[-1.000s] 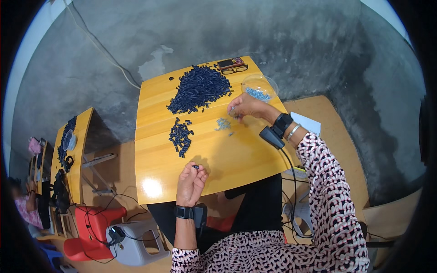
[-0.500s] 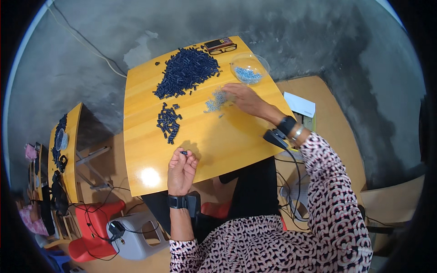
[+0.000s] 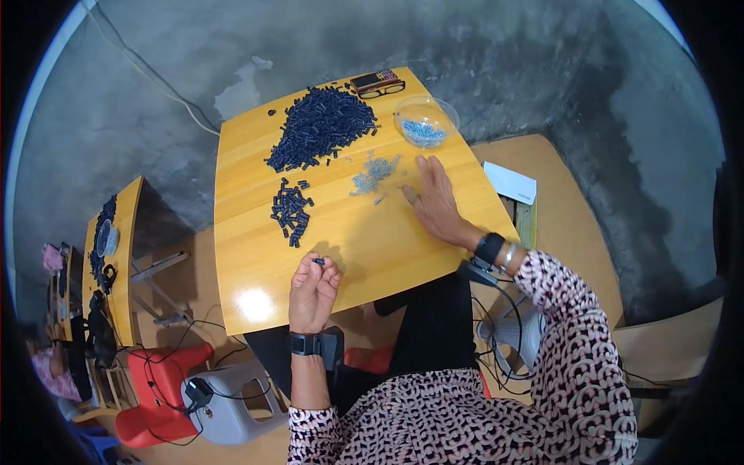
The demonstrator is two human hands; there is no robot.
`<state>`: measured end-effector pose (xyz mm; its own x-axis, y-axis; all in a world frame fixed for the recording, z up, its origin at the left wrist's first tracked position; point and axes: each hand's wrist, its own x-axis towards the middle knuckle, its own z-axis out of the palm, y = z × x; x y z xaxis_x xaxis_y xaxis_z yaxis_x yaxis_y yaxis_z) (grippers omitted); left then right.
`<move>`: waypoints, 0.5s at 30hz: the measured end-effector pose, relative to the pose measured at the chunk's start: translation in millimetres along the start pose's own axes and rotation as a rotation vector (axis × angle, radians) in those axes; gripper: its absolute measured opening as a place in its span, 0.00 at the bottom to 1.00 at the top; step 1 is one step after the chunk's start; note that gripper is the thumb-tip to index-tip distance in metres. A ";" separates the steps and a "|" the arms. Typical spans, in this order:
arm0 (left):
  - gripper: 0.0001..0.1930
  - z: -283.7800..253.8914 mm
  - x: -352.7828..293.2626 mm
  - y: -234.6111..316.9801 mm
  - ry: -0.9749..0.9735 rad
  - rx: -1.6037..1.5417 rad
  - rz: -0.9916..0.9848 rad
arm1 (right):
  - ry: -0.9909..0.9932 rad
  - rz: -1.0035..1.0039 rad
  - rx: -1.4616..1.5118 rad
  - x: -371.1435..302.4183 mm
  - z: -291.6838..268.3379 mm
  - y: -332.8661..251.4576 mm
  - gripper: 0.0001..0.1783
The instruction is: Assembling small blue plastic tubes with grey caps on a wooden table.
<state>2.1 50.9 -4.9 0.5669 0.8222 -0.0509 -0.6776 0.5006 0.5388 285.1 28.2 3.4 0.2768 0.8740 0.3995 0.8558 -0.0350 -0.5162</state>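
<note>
Above the near edge of the yellow table [image 3: 349, 271], my left hand [image 3: 313, 294] pinches a small dark tube-shaped piece [image 3: 318, 262] at its fingertips. My right hand [image 3: 435, 203] is held over the table's right side, fingers stretched out and thumb apart, with nothing visible in it. Just left of its fingers lies a loose scatter of small silvery pieces [image 3: 373, 177], like screws or pins. A small pile of dark tube pieces [image 3: 291, 213] lies beyond my left hand, and a much larger heap of the same pieces [image 3: 322, 128] spreads behind it.
A clear round bowl [image 3: 426, 124] of small bluish pieces stands at the far right, near eyeglasses [image 3: 381, 88] and a phone [image 3: 373, 77]. A white box [image 3: 509, 181] sits right of the table. Left are another table [image 3: 124, 271], a red chair [image 3: 159, 395] and a grey stool [image 3: 232, 407].
My right hand has drawn back from the silvery pieces, to the right and nearer to me, and its fingers have straightened. My left hand keeps its pinch on the dark piece.
</note>
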 end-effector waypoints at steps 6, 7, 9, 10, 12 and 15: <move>0.08 0.1 1.0 -1.4 -0.027 -0.021 -0.013 | -0.114 -0.041 -0.133 41.3 28.8 8.1 0.38; 0.08 1.0 0.0 -0.6 -0.026 -0.023 -0.013 | -0.115 -0.046 -0.131 45.8 31.6 6.0 0.38; 0.08 1.4 0.7 -1.5 -0.023 -0.024 -0.017 | -0.112 -0.054 -0.075 52.3 35.3 4.6 0.37; 0.08 1.1 1.3 -2.4 -0.020 -0.022 -0.024 | -0.114 -0.054 -0.076 53.3 38.5 4.8 0.37; 0.08 0.8 1.2 -1.7 -0.027 -0.025 -0.023 | -0.006 -0.146 -0.125 55.9 47.4 3.6 0.35; 0.08 1.7 -0.2 -1.0 -0.018 -0.009 -0.028 | 0.026 -0.150 -0.104 58.8 58.2 -2.9 0.34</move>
<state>3.4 49.8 -4.0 0.5944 0.8026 -0.0509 -0.6653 0.5263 0.5296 273.5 107.9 -15.7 0.1531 0.8602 0.4864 0.9283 0.0436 -0.3693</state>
